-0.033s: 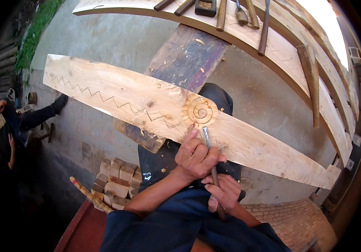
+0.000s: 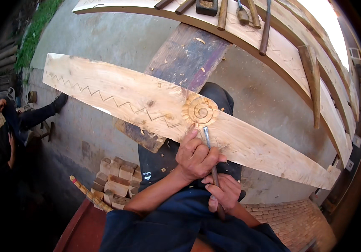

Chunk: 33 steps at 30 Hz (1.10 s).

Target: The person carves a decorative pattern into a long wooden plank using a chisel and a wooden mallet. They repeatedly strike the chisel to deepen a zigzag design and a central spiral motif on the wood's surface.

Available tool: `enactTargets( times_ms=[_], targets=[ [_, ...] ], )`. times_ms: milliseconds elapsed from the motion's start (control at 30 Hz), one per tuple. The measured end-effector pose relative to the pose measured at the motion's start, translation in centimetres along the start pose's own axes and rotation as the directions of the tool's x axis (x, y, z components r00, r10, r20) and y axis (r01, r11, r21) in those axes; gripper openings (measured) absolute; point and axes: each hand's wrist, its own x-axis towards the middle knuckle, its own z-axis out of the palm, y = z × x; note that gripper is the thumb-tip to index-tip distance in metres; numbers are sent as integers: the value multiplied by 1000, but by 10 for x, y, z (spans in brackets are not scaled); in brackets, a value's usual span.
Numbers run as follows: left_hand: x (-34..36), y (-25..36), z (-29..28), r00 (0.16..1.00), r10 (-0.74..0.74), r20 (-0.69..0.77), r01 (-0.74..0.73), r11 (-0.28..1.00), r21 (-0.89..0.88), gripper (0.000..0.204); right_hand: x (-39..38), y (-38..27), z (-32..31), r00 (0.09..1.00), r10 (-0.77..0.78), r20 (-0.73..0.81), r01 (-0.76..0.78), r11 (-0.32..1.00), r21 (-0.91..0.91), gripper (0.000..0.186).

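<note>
A long pale wooden board (image 2: 119,88), tapered at both ends, lies across my lap and a plank bench (image 2: 188,54). Its middle bears a carved round spiral rosette (image 2: 201,111), and a carved zigzag line runs along its left half. My left hand (image 2: 198,157) is closed around the shaft of a chisel (image 2: 215,177), its forefinger resting on the wood below the rosette. The bright metal tip touches or hovers just over the board near the rosette's lower edge; I cannot tell which. Lower down, my right hand (image 2: 224,192) grips the wooden handle.
Several chisels (image 2: 265,35), a small dark block with a hollow (image 2: 206,6) and a wooden mallet (image 2: 311,80) lie on curved beams (image 2: 287,63) ahead and to the right. Wood blocks (image 2: 119,178) are stacked at the left near a cane (image 2: 89,194). Another person (image 2: 10,130) sits far left.
</note>
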Motion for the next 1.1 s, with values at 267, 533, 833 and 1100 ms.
enactTargets(
  times_ms=[267, 533, 833, 1100],
  targets=[
    [1, 4, 4, 998, -65, -14, 65, 998, 11, 32, 13, 2, -5, 997, 49, 66, -54, 994, 90, 17],
    [-2, -4, 8, 998, -18, -58, 16, 999, -39, 31, 0, 3, -8, 1000, 19, -15, -20, 999, -49, 33],
    [3, -3, -5, 1000, -14, -7, 13, 989, -148, 27, -10, 0, -4, 993, 12, -115, -34, 982, -186, 43],
    [-4, -6, -7, 1000, 17, -6, -18, 984, -177, 29, -13, -5, -4, 997, -9, -73, -7, 976, -218, 43]
  ],
)
